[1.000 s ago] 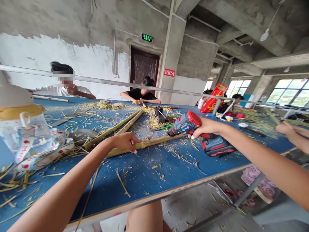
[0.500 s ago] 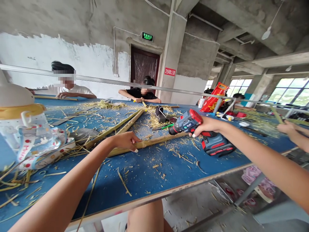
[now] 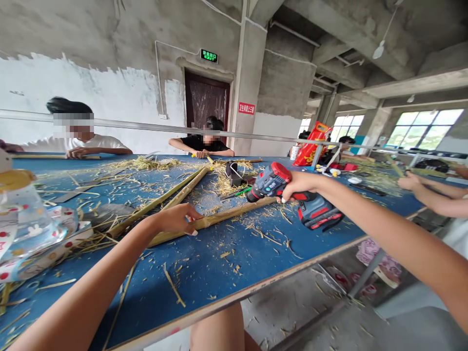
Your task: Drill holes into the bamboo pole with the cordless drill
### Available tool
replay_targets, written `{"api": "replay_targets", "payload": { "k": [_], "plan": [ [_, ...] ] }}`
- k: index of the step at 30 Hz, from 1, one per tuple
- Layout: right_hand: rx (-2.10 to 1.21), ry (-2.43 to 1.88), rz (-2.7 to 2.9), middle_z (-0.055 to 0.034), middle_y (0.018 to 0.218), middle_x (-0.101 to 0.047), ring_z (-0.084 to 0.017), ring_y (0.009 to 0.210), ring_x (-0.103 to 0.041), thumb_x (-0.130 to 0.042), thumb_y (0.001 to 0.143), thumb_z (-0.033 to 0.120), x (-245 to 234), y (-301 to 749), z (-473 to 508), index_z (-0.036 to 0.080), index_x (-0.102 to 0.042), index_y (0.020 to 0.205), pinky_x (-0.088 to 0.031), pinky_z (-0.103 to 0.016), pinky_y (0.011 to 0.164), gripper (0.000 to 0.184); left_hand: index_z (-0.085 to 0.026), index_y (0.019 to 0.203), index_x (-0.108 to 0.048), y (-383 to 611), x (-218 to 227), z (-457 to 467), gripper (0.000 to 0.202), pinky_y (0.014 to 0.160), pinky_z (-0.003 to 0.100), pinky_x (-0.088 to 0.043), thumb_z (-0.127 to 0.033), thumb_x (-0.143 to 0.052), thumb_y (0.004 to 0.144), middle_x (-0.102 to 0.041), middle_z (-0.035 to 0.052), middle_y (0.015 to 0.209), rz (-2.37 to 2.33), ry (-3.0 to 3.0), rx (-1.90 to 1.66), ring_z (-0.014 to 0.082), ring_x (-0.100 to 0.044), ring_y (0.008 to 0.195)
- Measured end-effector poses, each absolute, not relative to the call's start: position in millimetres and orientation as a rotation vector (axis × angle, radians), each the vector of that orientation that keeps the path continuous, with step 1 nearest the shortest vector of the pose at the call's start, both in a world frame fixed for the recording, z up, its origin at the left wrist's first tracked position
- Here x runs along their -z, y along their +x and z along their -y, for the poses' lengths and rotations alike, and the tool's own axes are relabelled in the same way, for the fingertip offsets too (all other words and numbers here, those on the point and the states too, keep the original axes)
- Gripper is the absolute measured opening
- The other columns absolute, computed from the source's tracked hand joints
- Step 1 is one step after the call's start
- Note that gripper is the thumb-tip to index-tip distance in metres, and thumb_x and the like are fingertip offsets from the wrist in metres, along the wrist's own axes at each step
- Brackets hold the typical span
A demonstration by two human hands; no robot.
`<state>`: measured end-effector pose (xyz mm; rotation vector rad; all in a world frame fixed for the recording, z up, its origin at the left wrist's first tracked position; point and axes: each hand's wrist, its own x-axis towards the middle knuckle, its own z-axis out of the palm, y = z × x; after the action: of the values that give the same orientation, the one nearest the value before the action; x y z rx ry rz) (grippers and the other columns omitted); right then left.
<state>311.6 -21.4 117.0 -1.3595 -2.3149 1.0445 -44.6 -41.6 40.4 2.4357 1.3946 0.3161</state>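
Note:
My left hand [image 3: 176, 219] is closed over a long bamboo stick [image 3: 219, 217] that lies flat on the blue table [image 3: 226, 273], pinning it down near its middle. My right hand [image 3: 300, 184] grips the handle of a red and grey cordless drill [image 3: 271, 180]. The drill's nose points left and sits at the stick's right end, close above it. Bamboo shavings lie scattered around both hands.
Two more bamboo poles [image 3: 171, 195] lie diagonally behind my left hand. A patterned water bottle [image 3: 25, 219] lies at the far left. A black device [image 3: 232, 174] sits behind the drill. Two people [image 3: 203, 142] sit across the table; another person's arms [image 3: 427, 187] reach in at right.
The view has swung a little to the right, so everything sits further left in frame. Both hands keep their hold; the drill stays at the stick's end.

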Motion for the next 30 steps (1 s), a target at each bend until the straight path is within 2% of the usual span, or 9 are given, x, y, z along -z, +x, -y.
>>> {"api": "replay_targets", "payload": {
  "k": [3, 6, 10, 12, 16, 19, 22, 25, 30],
  "plan": [
    [-1.016, -1.427, 2.347, -0.0017, 0.056, -0.061, -0.011, 0.045, -0.05, -0.062, 0.049, 0.009, -130.1, 303.9, 19.0, 0.013, -0.062, 0.059, -0.04, -0.022, 0.041, 0.011, -0.014, 0.081, -0.065, -41.9, -41.9, 40.0, 0.027, 0.07, 0.021, -0.038, -0.026, -0.057, 0.058, -0.057, 0.0037, 0.094, -1.353, 2.443, -0.213, 0.016, -0.051, 0.083],
    [-0.951, -1.542, 2.386, 0.0005, 0.048, -0.056, -0.009, 0.042, -0.048, -0.062, 0.046, 0.009, -144.5, 296.9, 13.2, 0.012, -0.057, 0.054, -0.039, -0.02, 0.039, 0.009, -0.015, 0.085, -0.059, -38.2, -38.3, 35.3, 0.029, 0.069, 0.022, -0.037, -0.03, -0.055, 0.06, -0.056, 0.0028, 0.089, -1.433, 2.498, -0.163, 0.0159, -0.051, 0.081],
    [-1.004, -1.644, 2.449, -0.0008, 0.055, -0.06, -0.009, 0.046, -0.051, -0.062, 0.047, 0.01, -153.4, 293.0, 2.7, 0.01, -0.06, 0.064, -0.041, -0.019, 0.042, 0.017, -0.017, 0.079, -0.049, -27.2, -24.1, 31.0, 0.033, 0.059, 0.025, -0.035, -0.049, -0.044, 0.072, -0.054, 0.0011, 0.072, -1.598, 2.606, -0.125, 0.0159, -0.05, 0.066],
    [-1.004, -1.633, 2.455, -0.0016, 0.059, -0.061, -0.009, 0.047, -0.051, -0.061, 0.048, 0.01, -152.3, 293.2, -2.8, 0.009, -0.06, 0.065, -0.041, -0.02, 0.043, 0.017, -0.018, 0.079, -0.045, -19.7, -18.0, 30.4, 0.04, 0.059, 0.026, -0.035, -0.056, -0.034, 0.077, -0.053, 0.0016, 0.073, -1.621, 2.684, -0.172, 0.016, -0.05, 0.065],
    [-0.988, -1.602, 2.479, -0.0005, 0.055, -0.058, -0.01, 0.047, -0.051, -0.062, 0.05, 0.009, -148.5, 292.3, -13.6, 0.01, -0.057, 0.061, -0.043, -0.021, 0.044, 0.013, -0.018, 0.082, -0.045, -6.5, -13.6, 29.0, 0.041, 0.066, 0.028, -0.038, -0.053, -0.025, 0.083, -0.055, 0.0037, 0.079, -1.732, 2.813, -0.157, 0.0165, -0.053, 0.071],
    [-1.035, -1.614, 2.522, -0.0004, 0.054, -0.056, -0.01, 0.047, -0.051, -0.063, 0.052, 0.009, -151.2, 286.8, -17.1, 0.009, -0.055, 0.063, -0.043, -0.022, 0.047, 0.013, -0.017, 0.079, -0.049, 0.5, -14.6, 29.0, 0.044, 0.072, 0.035, -0.039, -0.054, -0.026, 0.083, -0.057, 0.0075, 0.079, -1.891, 2.827, -0.08, 0.0235, -0.053, 0.08],
    [-0.893, -1.621, 2.61, 0.0002, 0.052, -0.053, -0.01, 0.048, -0.051, -0.065, 0.053, 0.008, -157.6, 276.3, -11.9, 0.009, -0.052, 0.061, -0.043, -0.022, 0.047, 0.016, -0.015, 0.083, -0.054, 7.0, -15.7, 29.6, 0.046, 0.077, 0.046, -0.036, -0.054, -0.031, 0.08, -0.057, 0.0141, 0.09, -2.025, 2.819, -0.061, 0.0339, -0.048, 0.097],
    [-0.702, -1.621, 2.654, 0.0013, 0.05, -0.051, -0.011, 0.049, -0.052, -0.067, 0.053, 0.007, -161.7, 263.1, -0.3, 0.01, -0.048, 0.058, -0.042, -0.022, 0.046, 0.02, -0.015, 0.086, -0.056, 16.8, -15.6, 27.1, 0.045, 0.078, 0.041, -0.039, -0.054, -0.036, 0.077, -0.058, 0.0133, 0.091, -2.051, 2.736, -0.1, 0.0297, -0.051, 0.094],
    [-0.658, -1.635, 2.67, 0.0013, 0.049, -0.048, -0.013, 0.053, -0.054, -0.067, 0.056, 0.007, -161.5, 252.6, 13.0, 0.011, -0.046, 0.055, -0.042, -0.023, 0.048, 0.021, -0.019, 0.09, -0.054, 42.2, -14.1, 19.5, 0.039, 0.072, 0.03, -0.043, -0.05, -0.033, 0.08, -0.061, 0.0081, 0.093, -2.096, 2.542, -0.254, 0.0211, -0.057, 0.087]
  ]
}}
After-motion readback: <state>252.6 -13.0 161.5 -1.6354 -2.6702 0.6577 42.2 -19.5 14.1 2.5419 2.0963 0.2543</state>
